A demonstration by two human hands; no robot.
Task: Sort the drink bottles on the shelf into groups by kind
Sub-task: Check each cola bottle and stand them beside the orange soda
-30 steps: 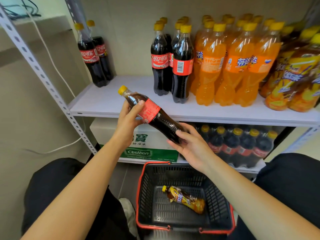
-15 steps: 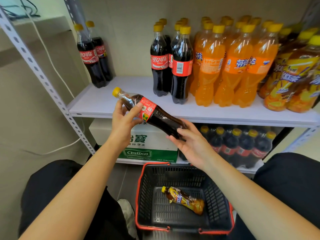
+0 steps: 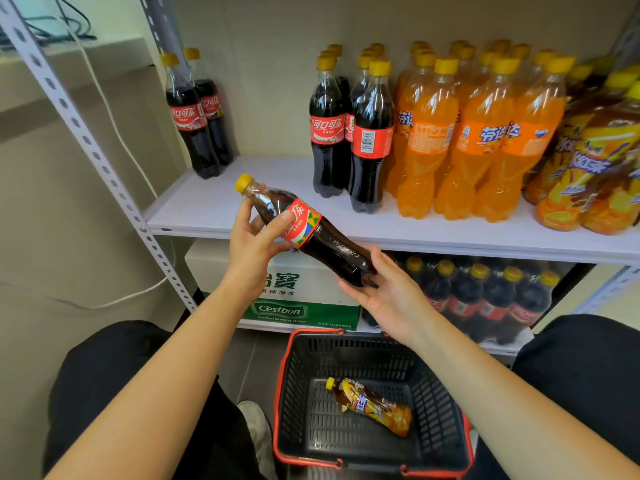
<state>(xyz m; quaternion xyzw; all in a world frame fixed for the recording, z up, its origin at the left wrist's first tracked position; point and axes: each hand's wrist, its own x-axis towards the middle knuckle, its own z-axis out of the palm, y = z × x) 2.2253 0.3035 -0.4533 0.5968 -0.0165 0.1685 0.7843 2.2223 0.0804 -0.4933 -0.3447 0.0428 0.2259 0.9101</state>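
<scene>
Cola bottle (image 3: 332,244) hangs tilted before the shelf (image 3: 214,202), left grip (image 3: 252,244) wrapped round its shoulder, right grip (image 3: 391,296) seemingly cupping its base, likely steadying it for standing beside the other colas (image 3: 370,143).

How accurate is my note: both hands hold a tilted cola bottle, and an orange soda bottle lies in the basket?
Wrong on one point: the head view shows an iced tea bottle in the basket, not orange soda. The left hand and right hand hold the tilted cola bottle.
</scene>
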